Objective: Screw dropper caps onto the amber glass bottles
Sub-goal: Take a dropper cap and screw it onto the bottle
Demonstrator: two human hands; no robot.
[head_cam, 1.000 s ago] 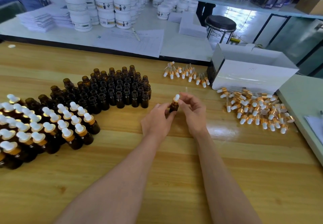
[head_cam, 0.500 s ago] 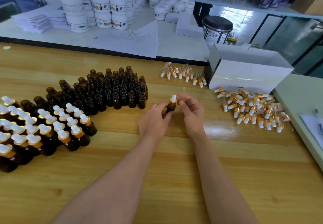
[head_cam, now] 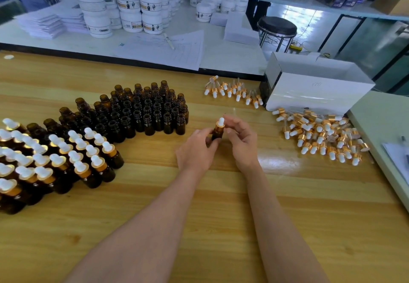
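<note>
My left hand (head_cam: 197, 150) grips a small amber bottle (head_cam: 217, 134) upright at the middle of the wooden table (head_cam: 221, 227). A gold dropper cap (head_cam: 220, 125) with a white bulb sits on the bottle's neck, and the fingers of my right hand (head_cam: 242, 141) pinch it. Several uncapped amber bottles (head_cam: 143, 114) stand in rows to the left. Capped bottles (head_cam: 55, 161) stand in a cluster at the far left. Loose dropper caps (head_cam: 321, 136) lie in a heap to the right, with a smaller group of caps (head_cam: 232, 91) behind.
A white open box (head_cam: 309, 88) stands at the back right, next to the cap heap. A pale raised surface (head_cam: 380, 128) borders the table's right edge. Behind, a white table (head_cam: 221, 57) carries white jars (head_cam: 132, 10), paper stacks and printed sheets. A black stool (head_cam: 277, 27) stands beyond.
Both hands have stayed on the same bottle and cap; my right fingers have shifted slightly around the cap. The view has tilted a little.
</note>
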